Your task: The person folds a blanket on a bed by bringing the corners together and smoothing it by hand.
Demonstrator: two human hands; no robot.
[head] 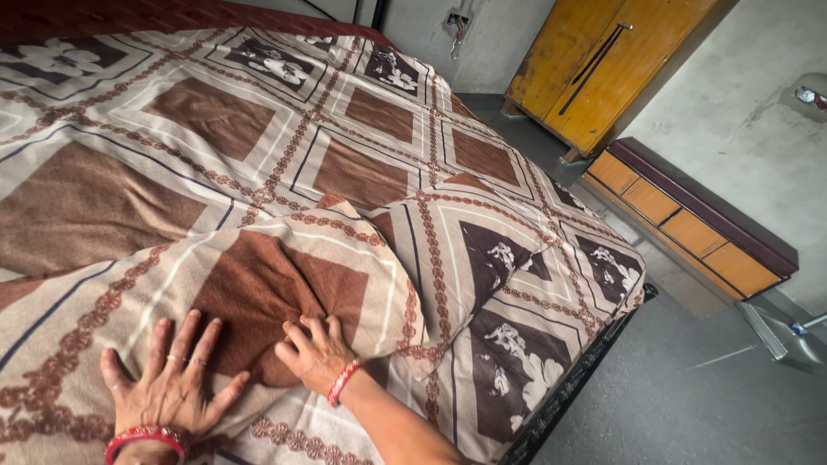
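Note:
A bed is covered by a brown and beige patterned bedsheet (215, 129). Two pillows in matching covers lie near its front edge. My left hand (168, 379) lies flat with fingers spread on the near pillow (258, 275). My right hand (317, 351) presses the same pillow's lower right part, fingers bent into the fabric. Red bangles ring both wrists. The second pillow (465, 250) lies just to the right, overlapping the first.
A yellow wooden wardrobe (603, 60) stands at the back right against the grey wall. A low bench with orange drawers (689, 224) runs along the right wall. Grey concrete floor (689, 396) lies right of the bed, with a dustpan (788, 340) on it.

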